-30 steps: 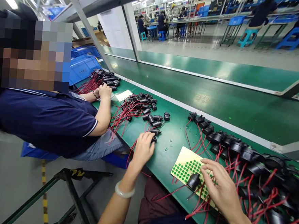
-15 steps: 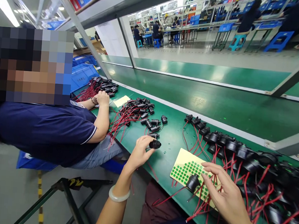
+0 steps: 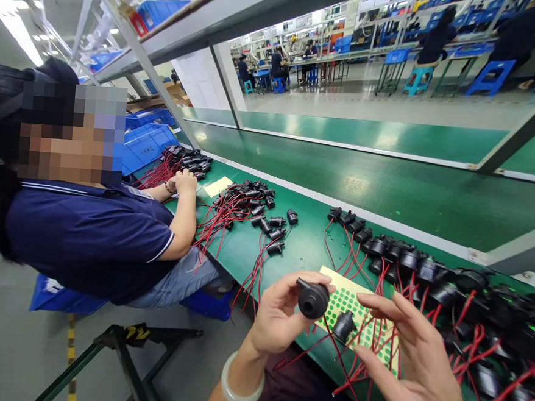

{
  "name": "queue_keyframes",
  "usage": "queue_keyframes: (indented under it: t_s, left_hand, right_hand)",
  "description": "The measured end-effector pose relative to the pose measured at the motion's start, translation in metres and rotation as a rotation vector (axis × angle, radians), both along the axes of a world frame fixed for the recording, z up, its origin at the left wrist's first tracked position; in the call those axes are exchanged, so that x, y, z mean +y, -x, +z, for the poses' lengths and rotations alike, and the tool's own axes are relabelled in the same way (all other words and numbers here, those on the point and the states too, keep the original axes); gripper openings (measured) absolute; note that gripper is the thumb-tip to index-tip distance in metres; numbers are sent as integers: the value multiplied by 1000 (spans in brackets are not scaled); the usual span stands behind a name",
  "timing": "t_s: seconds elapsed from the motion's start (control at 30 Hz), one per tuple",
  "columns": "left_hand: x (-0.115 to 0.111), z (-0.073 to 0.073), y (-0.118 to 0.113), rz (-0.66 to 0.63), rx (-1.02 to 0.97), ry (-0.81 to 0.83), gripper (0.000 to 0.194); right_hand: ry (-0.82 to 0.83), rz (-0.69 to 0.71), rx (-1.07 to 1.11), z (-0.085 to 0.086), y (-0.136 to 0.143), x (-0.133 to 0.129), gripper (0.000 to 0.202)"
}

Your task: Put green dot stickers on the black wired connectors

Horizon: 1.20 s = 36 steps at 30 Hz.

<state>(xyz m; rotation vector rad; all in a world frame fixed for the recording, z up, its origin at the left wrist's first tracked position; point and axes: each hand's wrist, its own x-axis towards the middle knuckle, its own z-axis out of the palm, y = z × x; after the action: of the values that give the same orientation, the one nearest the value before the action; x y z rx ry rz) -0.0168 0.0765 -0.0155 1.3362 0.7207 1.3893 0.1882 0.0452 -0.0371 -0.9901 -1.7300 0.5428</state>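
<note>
My left hand (image 3: pixel 277 317) pinches the black round buzzer (image 3: pixel 312 299) just above the green-dot sticker sheet (image 3: pixel 356 307); I'd keep its face steady toward my right hand (image 3: pixel 414 363), fingers spread, empty.

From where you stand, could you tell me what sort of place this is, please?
Most likely an electronics assembly line in a factory: a long green conveyor belt, heaps of black parts with red wires on the bench, and a seated co-worker alongside. The left hand holds one black part.

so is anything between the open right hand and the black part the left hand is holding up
Nothing visible. The left hand holds the black part above the table edge; the right hand is open beside it, apart. Only red wires and the green-dot sheet lie below the gap.
</note>
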Motion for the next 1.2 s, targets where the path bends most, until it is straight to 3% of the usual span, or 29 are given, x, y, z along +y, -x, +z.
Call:
queue_keyframes:
  t_s: [0.13, 0.23, 0.4, 0.5, 0.6, 0.73, 0.87, 1.0, 1.1, 1.2]
  left_hand:
    - [-6, 3, -3, -26, 70, -99, 34]
    - [-9, 5, -5, -46, 53, -15, 30]
    - [-13, 9, -14, -175, -489, 430, 39]
    - [-14, 12, -16, -277, -692, 661, 38]
    - [-16, 16, -16, -338, -805, 763, 38]
    - [-17, 16, -18, -423, -894, 777, 40]
    - [-19, 10, -26, -380, -781, 636, 43]
    - [-25, 0, -31, -238, -509, 424, 41]
    - [-30, -2, -30, -239, -302, 345, 34]
    - [-34, 1, -27, -239, -171, 286, 29]
  right_hand:
    - [-60, 26, -15, 8, 2, -8, 72]
    - [-74, 27, -23, 12, 5, -11, 73]
    - [-75, -9, 39, 22, 6, -11, 66]
    - [-46, -50, 89, 29, 6, -9, 55]
    - [14, -70, 154, 33, 5, -9, 46]
    - [52, -68, 261, 34, 5, -8, 46]
    - [13, -27, 201, 33, 4, -7, 47]
    - [-126, 84, -88, 40, 4, -7, 39]
    - [-264, 150, -294, 46, 5, -7, 39]
    - [-308, 67, -362, 45, 3, -4, 34]
